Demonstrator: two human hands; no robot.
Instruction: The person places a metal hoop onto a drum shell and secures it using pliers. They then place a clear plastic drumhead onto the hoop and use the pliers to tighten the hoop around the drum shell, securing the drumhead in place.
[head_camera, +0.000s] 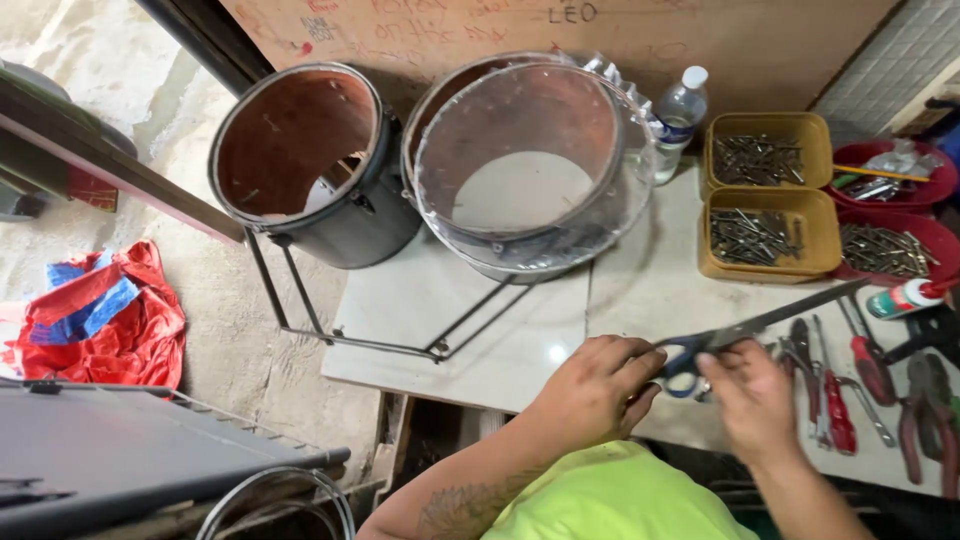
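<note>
Both hands meet on the long blue-handled steel scissors (735, 335), held above the pale bench (500, 340): left hand (590, 390) fingers curled around the handle, right hand (752, 400) pinching beside it (steadying, apparently), blades pointing away toward the red-handled pliers (835, 400).

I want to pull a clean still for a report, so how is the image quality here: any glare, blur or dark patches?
Head view: soft, even daylight; a small bright glare spot on the white tabletop near the left hand. The scissors and right hand look slightly smeared, as does the clear skin over the right-hand drum. The bottom left and the gap under the table are dark; straight edges bow a little towards the corners.
</note>
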